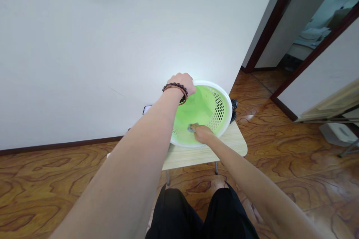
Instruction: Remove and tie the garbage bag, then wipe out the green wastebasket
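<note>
A round green basket [196,110] with a white rim and perforated sides rests on a small light wood table [183,158]. At the basket's far rim, my left hand [183,81] is closed around the edge; beads and a brown band circle that wrist. Inside the basket, my right hand [202,133] presses a small grey cloth [192,127] against the green inner surface near the front. My left arm hides part of the basket's left side.
Behind the table rises a white wall [112,44]. A phone [146,109] lies left of the basket, partly hidden by my arm. Black items [233,110] sit at its right. A white container [338,133] stands on the wooden floor at right, near a doorway.
</note>
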Tool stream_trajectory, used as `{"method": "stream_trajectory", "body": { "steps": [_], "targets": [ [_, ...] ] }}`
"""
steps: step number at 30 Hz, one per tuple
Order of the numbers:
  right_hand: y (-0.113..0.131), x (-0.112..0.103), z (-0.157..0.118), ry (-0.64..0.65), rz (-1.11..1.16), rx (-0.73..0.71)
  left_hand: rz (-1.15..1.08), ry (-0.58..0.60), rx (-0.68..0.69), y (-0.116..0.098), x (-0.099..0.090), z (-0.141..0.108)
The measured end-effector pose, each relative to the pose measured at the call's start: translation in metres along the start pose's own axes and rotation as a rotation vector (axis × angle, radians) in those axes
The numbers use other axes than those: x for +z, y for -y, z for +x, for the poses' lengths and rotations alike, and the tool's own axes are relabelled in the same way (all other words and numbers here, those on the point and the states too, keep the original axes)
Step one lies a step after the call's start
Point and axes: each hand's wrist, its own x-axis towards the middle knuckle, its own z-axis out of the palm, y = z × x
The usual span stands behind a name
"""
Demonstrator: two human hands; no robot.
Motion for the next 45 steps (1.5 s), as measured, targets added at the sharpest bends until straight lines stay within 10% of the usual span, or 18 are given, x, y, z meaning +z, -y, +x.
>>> {"method": "stream_trajectory", "body": {
  "steps": [12, 19, 26, 45],
  "targets": [
    [0.035, -0.022, -0.106, -0.054, -0.061, -0.155, 0.002, 0.000, -0.002, 0.002, 0.000, 0.002],
    [0.018, -0.044, -0.034, -0.288, -0.053, -0.043, 0.006, 0.012, -0.003, 0.001, -0.002, 0.000],
    [0.015, 0.003, 0.019, -0.004, -0.064, 0.109, 0.023, 0.011, -0.004, 0.001, -0.003, -0.002],
    [0.025, -0.037, -0.109, -0.027, 0.158, -0.133, -0.008, 0.003, -0.017, -0.001, 0.000, 0.001]
  ]
}}
